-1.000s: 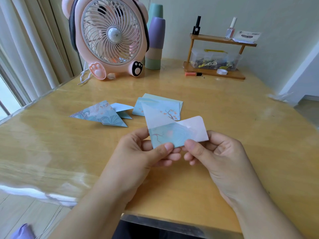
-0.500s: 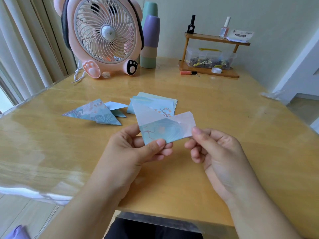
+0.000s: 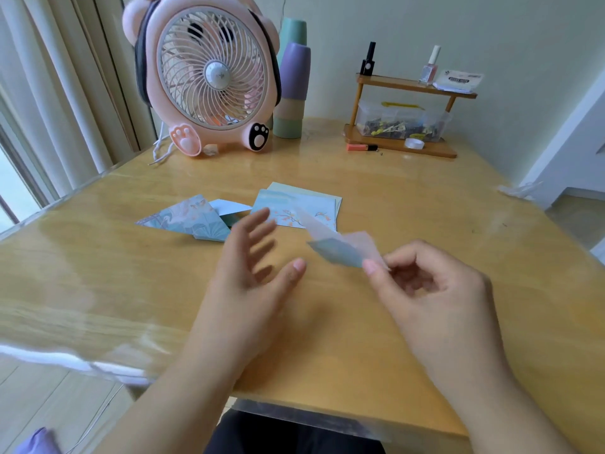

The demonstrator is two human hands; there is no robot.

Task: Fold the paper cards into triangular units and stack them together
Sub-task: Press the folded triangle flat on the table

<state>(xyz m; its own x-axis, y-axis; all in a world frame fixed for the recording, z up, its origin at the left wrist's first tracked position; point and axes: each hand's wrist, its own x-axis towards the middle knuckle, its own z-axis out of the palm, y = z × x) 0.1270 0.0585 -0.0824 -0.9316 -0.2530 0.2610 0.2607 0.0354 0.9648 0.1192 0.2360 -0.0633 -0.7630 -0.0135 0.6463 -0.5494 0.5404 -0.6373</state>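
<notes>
Right hand (image 3: 435, 290): pinches half-folded card (image 3: 343, 252) by one end.
Card axis: runs toward ten o'clock, blurred.
Left hand (image 3: 252, 267): fingers spread, empty, at card's nine o'clock.

Glossy wooden table (image 3: 425, 322) under a clear protective sheet, catching daylight from the left. Pale vertical curtains (image 3: 59, 93) along that side, with a strip of bright window (image 3: 9, 191) low down. Plain cream wall (image 3: 491, 34) behind. At the table's far edge, a pink animal-shaped fan (image 3: 209, 77) with paw feet, just beside a stack of cups (image 3: 293, 83) in purple, tan and green. Further right, a small wooden 2-tier shelf (image 3: 409, 85) carrying 2 nail polish bottles (image 3: 430, 65) and a white packet on top, a clear box (image 3: 399, 121) of small items below. Light wood floor (image 3: 49, 404) at lower left, white door frame (image 3: 563, 152) at right.
</notes>
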